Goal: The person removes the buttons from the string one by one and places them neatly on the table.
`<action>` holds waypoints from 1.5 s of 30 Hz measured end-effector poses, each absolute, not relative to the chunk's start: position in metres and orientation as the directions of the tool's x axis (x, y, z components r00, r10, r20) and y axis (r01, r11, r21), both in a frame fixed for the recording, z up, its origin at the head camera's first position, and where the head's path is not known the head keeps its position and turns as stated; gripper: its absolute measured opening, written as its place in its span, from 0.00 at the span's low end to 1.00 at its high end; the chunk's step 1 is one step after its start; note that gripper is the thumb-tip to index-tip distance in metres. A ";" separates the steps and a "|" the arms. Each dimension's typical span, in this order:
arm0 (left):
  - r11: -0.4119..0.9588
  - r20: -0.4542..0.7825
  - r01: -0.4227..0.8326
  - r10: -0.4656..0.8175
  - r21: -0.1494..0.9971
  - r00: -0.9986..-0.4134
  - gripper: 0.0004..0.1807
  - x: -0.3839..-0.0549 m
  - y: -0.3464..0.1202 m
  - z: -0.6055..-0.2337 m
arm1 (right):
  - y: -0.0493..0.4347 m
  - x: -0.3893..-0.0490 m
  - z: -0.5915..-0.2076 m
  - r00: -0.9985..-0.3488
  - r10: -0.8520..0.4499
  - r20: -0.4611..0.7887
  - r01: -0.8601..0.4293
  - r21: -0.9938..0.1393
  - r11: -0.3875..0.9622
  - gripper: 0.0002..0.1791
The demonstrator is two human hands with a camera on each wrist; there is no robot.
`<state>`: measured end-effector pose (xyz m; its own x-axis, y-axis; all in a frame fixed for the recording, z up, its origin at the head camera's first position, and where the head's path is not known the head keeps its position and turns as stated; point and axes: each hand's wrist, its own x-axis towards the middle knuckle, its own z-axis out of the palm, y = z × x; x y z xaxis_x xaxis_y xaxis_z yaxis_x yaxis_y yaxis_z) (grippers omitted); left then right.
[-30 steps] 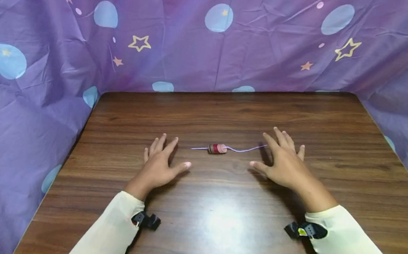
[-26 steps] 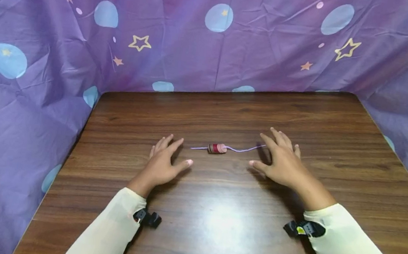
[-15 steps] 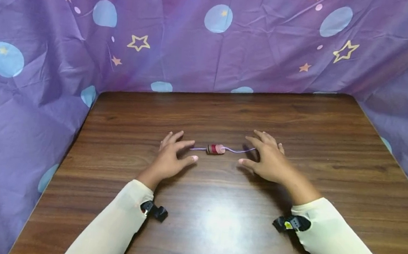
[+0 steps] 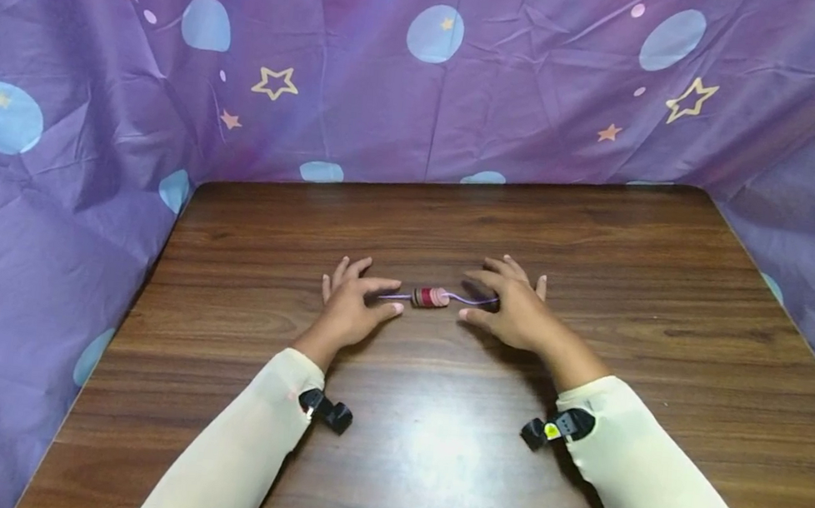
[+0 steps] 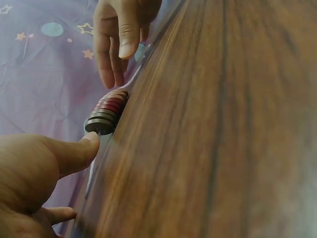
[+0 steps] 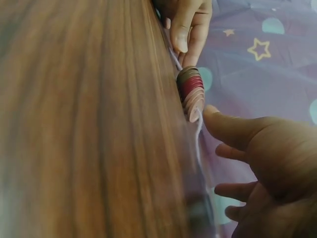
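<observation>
A short stack of round discs [image 4: 430, 298], brown, red and pink, lies on its side on the wooden table with a lilac string [image 4: 472, 302] running through it. My left hand [image 4: 354, 308] is just left of the stack, its thumb and index finger apart on either side of the string's left end. On the other side, my right hand [image 4: 518, 312] hovers with spread fingers over the string's right part, hiding its tip. In the left wrist view, the brown discs [image 5: 100, 124] face my left thumb; in the right wrist view, the pink discs [image 6: 194, 106] face my right thumb.
The brown wooden table [image 4: 383, 469] reaches back to a purple curtain [image 4: 355, 47] printed with stars and blue spots, which also hangs at both sides. A black strap device sits on each wrist over pale sleeves [image 4: 654, 475].
Both hands have moved inward toward the disc stack, the right one leftward and the left one rightward, now overlapping the string's ends. The stack stays in place.
</observation>
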<state>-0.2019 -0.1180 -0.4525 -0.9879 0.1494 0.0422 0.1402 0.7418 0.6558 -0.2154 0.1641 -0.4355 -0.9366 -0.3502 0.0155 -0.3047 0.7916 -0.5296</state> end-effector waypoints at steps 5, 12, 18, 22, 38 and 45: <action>0.746 0.066 0.150 0.142 0.649 -0.988 0.21 -0.203 -0.116 -0.455 | 0.161 -0.220 -0.441 -0.934 -0.357 0.027 -0.301 -0.599 0.742 0.34; 0.771 0.066 0.135 0.120 0.623 -0.991 0.18 -0.205 -0.113 -0.457 | 0.153 -0.224 -0.450 -0.950 -0.307 0.054 -0.267 -0.651 0.711 0.27; 0.786 0.041 0.079 0.069 0.613 -0.997 0.16 -0.206 -0.111 -0.456 | 0.145 -0.225 -0.455 -0.961 -0.268 0.073 -0.253 -0.625 0.738 0.22; 0.786 0.044 0.074 0.060 0.614 -0.997 0.13 -0.207 -0.109 -0.456 | 0.141 -0.224 -0.456 -0.970 -0.229 0.077 -0.227 -0.607 0.761 0.17; 0.779 0.058 0.061 0.032 0.624 -0.998 0.05 -0.207 -0.106 -0.458 | 0.138 -0.222 -0.455 -0.985 -0.158 0.072 -0.167 -0.635 0.754 0.06; 0.777 0.073 0.069 0.030 0.625 -0.997 0.03 -0.207 -0.104 -0.461 | 0.140 -0.222 -0.458 -0.983 -0.157 0.093 -0.181 -0.630 0.756 0.05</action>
